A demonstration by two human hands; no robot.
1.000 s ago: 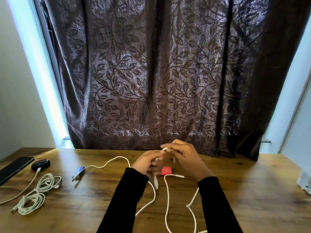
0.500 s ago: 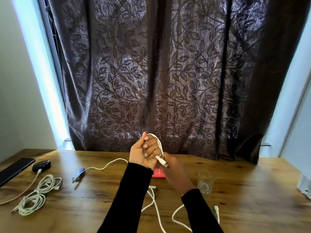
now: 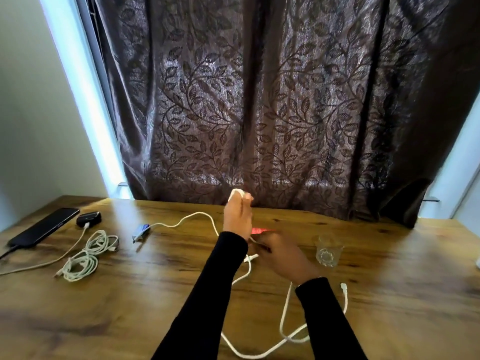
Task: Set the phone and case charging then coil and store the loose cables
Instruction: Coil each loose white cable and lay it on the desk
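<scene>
Curling its grip around the thin white cable (image 3: 285,311), the left hand (image 3: 237,216) rises; right hand (image 3: 281,255) blurred, grip unclear.

Left hand (image 3: 237,215) is raised above the table, back toward the camera, fingers curled at the top around a loop of white cable (image 3: 235,192). Left forearm, in a black sleeve, rises steeply from the lower frame edge. Right hand (image 3: 281,254) is lower, close to the tabletop, knuckles up and motion-blurred; its fingers cannot be resolved. Right forearm, also black-sleeved, enters from the lower right.
</scene>
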